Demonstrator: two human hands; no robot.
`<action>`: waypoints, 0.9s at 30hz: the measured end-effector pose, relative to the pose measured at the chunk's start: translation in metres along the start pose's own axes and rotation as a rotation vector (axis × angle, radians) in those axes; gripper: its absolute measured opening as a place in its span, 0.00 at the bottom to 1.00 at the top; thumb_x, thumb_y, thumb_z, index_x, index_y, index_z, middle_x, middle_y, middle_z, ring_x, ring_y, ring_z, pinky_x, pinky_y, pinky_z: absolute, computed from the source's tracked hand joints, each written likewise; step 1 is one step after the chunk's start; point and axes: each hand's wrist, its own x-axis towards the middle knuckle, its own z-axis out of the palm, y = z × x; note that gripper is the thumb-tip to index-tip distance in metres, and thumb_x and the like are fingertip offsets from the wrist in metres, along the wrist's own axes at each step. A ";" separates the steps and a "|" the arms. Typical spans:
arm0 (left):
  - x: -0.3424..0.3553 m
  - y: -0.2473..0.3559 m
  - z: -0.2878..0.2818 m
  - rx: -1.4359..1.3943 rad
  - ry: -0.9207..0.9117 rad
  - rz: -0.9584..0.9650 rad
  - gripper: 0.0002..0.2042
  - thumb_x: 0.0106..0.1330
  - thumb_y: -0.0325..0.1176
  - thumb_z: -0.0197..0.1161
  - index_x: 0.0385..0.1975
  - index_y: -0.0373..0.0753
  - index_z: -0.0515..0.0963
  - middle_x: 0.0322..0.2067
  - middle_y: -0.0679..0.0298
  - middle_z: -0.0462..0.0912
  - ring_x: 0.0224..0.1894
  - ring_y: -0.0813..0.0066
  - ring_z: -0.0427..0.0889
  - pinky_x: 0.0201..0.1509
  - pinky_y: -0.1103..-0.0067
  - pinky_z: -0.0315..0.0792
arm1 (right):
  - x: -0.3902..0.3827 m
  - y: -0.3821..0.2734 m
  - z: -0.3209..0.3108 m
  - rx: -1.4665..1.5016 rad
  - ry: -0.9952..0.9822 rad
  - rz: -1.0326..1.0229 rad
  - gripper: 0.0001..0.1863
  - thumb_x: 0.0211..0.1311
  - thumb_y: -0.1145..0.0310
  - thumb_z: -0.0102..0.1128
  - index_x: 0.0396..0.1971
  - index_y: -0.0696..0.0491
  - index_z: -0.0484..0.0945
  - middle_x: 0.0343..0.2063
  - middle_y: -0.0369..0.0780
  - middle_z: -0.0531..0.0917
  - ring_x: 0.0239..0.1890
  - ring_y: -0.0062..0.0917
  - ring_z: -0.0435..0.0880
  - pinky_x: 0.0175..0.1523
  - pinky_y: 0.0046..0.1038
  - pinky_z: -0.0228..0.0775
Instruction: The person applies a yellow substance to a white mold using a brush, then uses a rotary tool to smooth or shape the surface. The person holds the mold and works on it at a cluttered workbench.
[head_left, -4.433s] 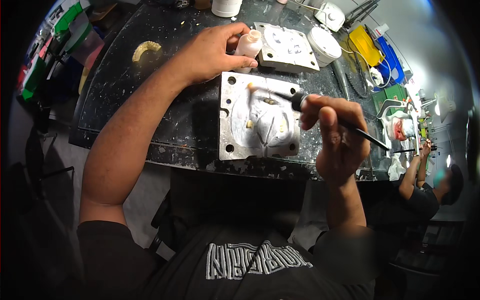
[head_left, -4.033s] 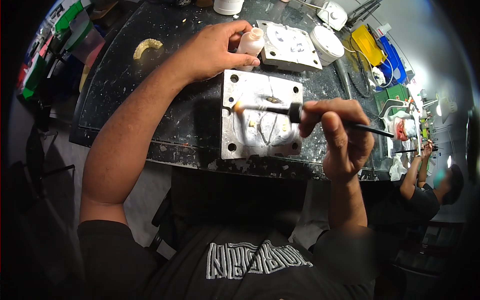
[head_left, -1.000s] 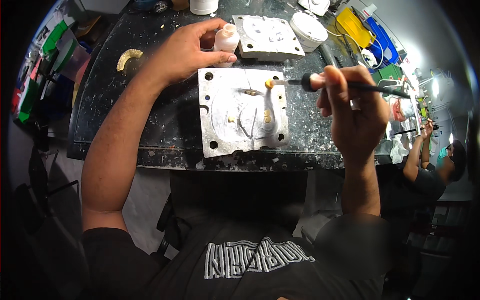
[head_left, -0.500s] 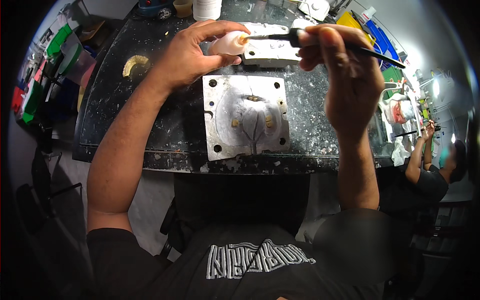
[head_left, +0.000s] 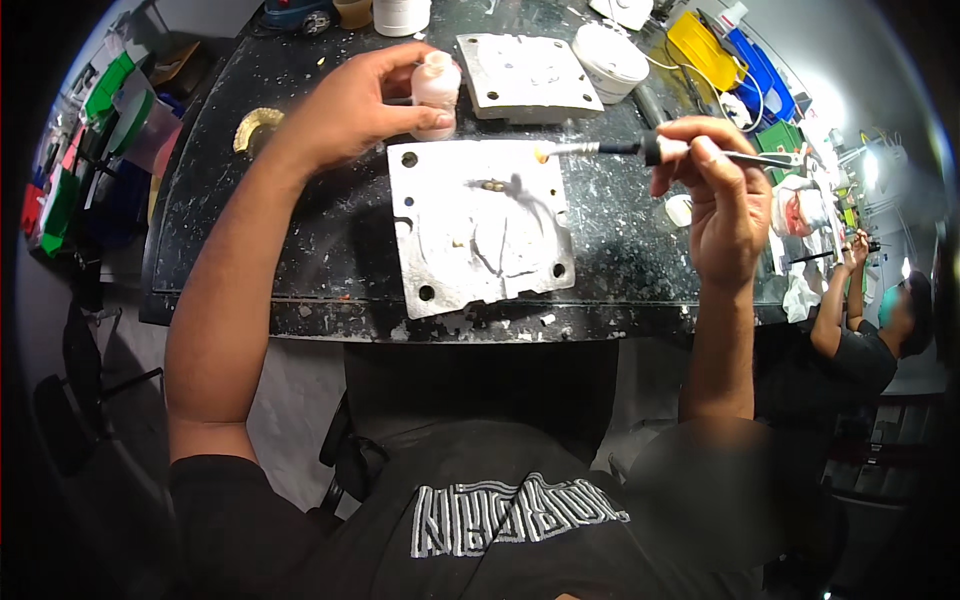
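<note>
Well, in the head view the right hand (head_left: pixel 722 195) pinches the black-handled brush (head_left: pixel 620 149) between its fingers, the tip at the metal mould's (head_left: pixel 505 265) far right corner; whether it touches, I can't tell. Brushing well probably takes light, even strokes. Beyond the mould's far left edge, the left hand's (head_left: pixel 352 108) fingers wrap a pale bottle (head_left: pixel 436 92); beyond its far right corner stands a white tub (head_left: pixel 612 68). Neither's contents show.
</note>
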 end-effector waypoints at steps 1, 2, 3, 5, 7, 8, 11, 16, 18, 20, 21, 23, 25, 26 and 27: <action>0.001 -0.001 -0.005 -0.014 -0.028 0.001 0.31 0.61 0.28 0.78 0.66 0.39 0.76 0.54 0.63 0.84 0.59 0.74 0.81 0.66 0.74 0.74 | -0.004 0.001 -0.003 0.021 -0.007 0.026 0.15 0.78 0.66 0.53 0.45 0.63 0.83 0.33 0.41 0.87 0.31 0.22 0.84 0.41 0.25 0.78; 0.000 0.000 -0.009 -0.027 -0.055 0.002 0.32 0.61 0.28 0.78 0.67 0.39 0.75 0.55 0.63 0.84 0.60 0.74 0.80 0.67 0.74 0.74 | -0.009 0.001 -0.005 0.043 -0.016 0.051 0.15 0.78 0.66 0.54 0.45 0.63 0.83 0.33 0.41 0.87 0.31 0.22 0.84 0.41 0.25 0.78; -0.004 0.003 -0.014 0.021 -0.083 0.046 0.36 0.62 0.31 0.78 0.70 0.34 0.71 0.61 0.51 0.81 0.64 0.65 0.80 0.67 0.72 0.74 | -0.012 0.002 -0.008 0.041 -0.021 0.059 0.15 0.78 0.66 0.54 0.43 0.63 0.83 0.32 0.41 0.87 0.31 0.22 0.84 0.41 0.25 0.78; -0.016 0.021 -0.023 0.052 -0.009 -0.086 0.35 0.63 0.32 0.77 0.70 0.35 0.70 0.63 0.50 0.80 0.64 0.64 0.80 0.68 0.72 0.74 | -0.019 0.006 -0.004 0.037 0.014 0.061 0.14 0.77 0.66 0.55 0.42 0.63 0.84 0.32 0.41 0.87 0.31 0.21 0.84 0.41 0.25 0.77; -0.033 0.038 -0.026 0.178 0.146 -0.139 0.34 0.65 0.35 0.76 0.71 0.36 0.70 0.64 0.49 0.79 0.66 0.62 0.79 0.69 0.71 0.74 | -0.026 0.011 -0.002 0.039 0.017 0.074 0.14 0.76 0.67 0.56 0.42 0.63 0.84 0.33 0.42 0.88 0.31 0.21 0.84 0.42 0.24 0.77; -0.042 0.055 -0.017 0.222 0.224 -0.116 0.34 0.65 0.35 0.76 0.71 0.36 0.70 0.64 0.48 0.79 0.67 0.60 0.79 0.70 0.70 0.73 | -0.028 0.013 -0.004 0.085 -0.022 0.066 0.14 0.76 0.67 0.56 0.42 0.63 0.84 0.33 0.42 0.88 0.31 0.21 0.84 0.42 0.25 0.77; -0.071 0.095 0.030 0.435 0.342 0.014 0.38 0.62 0.39 0.79 0.72 0.38 0.70 0.67 0.47 0.76 0.71 0.55 0.74 0.74 0.67 0.68 | -0.036 0.018 -0.008 0.109 -0.009 0.057 0.14 0.76 0.68 0.55 0.41 0.63 0.84 0.32 0.42 0.88 0.32 0.22 0.84 0.40 0.25 0.78; -0.105 0.102 0.083 0.680 0.209 0.056 0.60 0.38 0.47 0.88 0.77 0.40 0.63 0.78 0.50 0.60 0.80 0.51 0.58 0.82 0.60 0.55 | -0.049 0.016 -0.011 0.109 -0.026 0.046 0.13 0.75 0.68 0.55 0.40 0.63 0.84 0.32 0.43 0.87 0.31 0.22 0.85 0.39 0.25 0.78; -0.107 0.093 0.086 0.645 0.211 0.048 0.64 0.34 0.45 0.90 0.78 0.40 0.61 0.79 0.50 0.58 0.81 0.51 0.56 0.82 0.59 0.54 | -0.053 0.014 -0.003 0.092 0.041 0.020 0.13 0.74 0.69 0.55 0.40 0.64 0.83 0.32 0.44 0.87 0.31 0.23 0.85 0.38 0.25 0.78; -0.106 0.081 0.074 0.533 0.207 0.076 0.66 0.31 0.42 0.91 0.79 0.40 0.60 0.79 0.50 0.58 0.81 0.51 0.56 0.83 0.58 0.53 | -0.058 0.012 -0.001 0.083 0.008 0.004 0.13 0.74 0.70 0.55 0.40 0.65 0.83 0.32 0.44 0.87 0.31 0.23 0.85 0.38 0.25 0.78; -0.107 0.077 0.070 0.518 0.201 0.068 0.67 0.31 0.41 0.91 0.79 0.39 0.59 0.80 0.51 0.56 0.81 0.52 0.56 0.83 0.60 0.53 | -0.062 0.010 0.003 0.094 0.005 -0.007 0.12 0.73 0.72 0.55 0.40 0.65 0.83 0.32 0.44 0.87 0.31 0.23 0.85 0.39 0.25 0.78; -0.111 0.074 0.066 0.442 0.161 0.051 0.66 0.35 0.41 0.90 0.80 0.39 0.56 0.80 0.49 0.55 0.81 0.51 0.55 0.83 0.61 0.54 | -0.069 0.001 0.003 0.059 -0.003 -0.011 0.12 0.71 0.74 0.54 0.40 0.66 0.84 0.32 0.45 0.88 0.32 0.24 0.85 0.39 0.25 0.78; -0.114 0.070 0.070 0.378 0.157 0.042 0.66 0.38 0.40 0.90 0.81 0.38 0.53 0.80 0.48 0.54 0.81 0.51 0.55 0.83 0.62 0.55 | -0.072 -0.001 0.006 0.021 -0.027 -0.087 0.12 0.68 0.75 0.54 0.40 0.67 0.84 0.31 0.46 0.87 0.31 0.25 0.86 0.39 0.25 0.78; -0.115 0.069 0.076 0.351 0.174 0.042 0.67 0.38 0.40 0.90 0.81 0.38 0.52 0.80 0.48 0.54 0.81 0.51 0.56 0.82 0.62 0.55 | -0.072 0.000 0.008 0.011 -0.060 -0.151 0.12 0.67 0.76 0.54 0.40 0.67 0.84 0.30 0.46 0.87 0.31 0.25 0.86 0.38 0.25 0.78; -0.116 0.069 0.081 0.325 0.191 0.041 0.67 0.38 0.39 0.90 0.81 0.37 0.51 0.80 0.47 0.54 0.81 0.51 0.57 0.82 0.62 0.56 | -0.074 -0.004 0.014 0.028 -0.088 -0.136 0.11 0.64 0.77 0.56 0.40 0.67 0.84 0.30 0.48 0.88 0.31 0.26 0.88 0.38 0.25 0.79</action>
